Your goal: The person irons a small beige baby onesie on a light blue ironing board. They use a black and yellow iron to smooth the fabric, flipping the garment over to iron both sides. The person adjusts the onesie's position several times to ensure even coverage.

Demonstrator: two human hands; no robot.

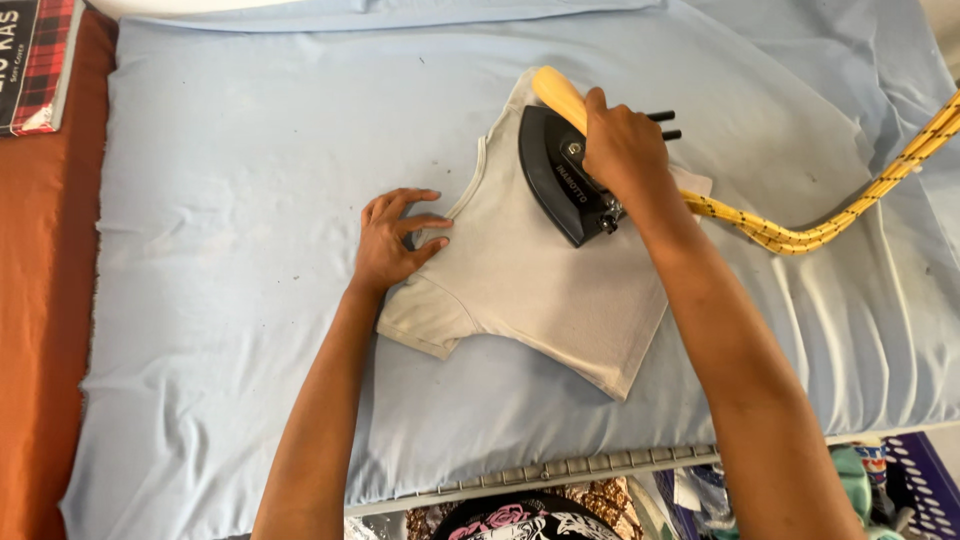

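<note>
A small beige T-shirt (535,280) lies flat on a light blue padded ironing surface (230,200). My right hand (622,150) grips the yellow handle of a black iron (558,175) that rests on the shirt's upper part. My left hand (392,238) lies with fingers spread, pressing the shirt's shoulder and sleeve edge at the left. A yellow braided cord (830,225) runs from the iron off to the right.
An orange surface (40,330) borders the blue cover on the left, with a red-and-black plaid item (40,60) at the top left corner. A metal rail (560,468) runs along the front edge. A purple basket with clutter (905,480) sits below at right.
</note>
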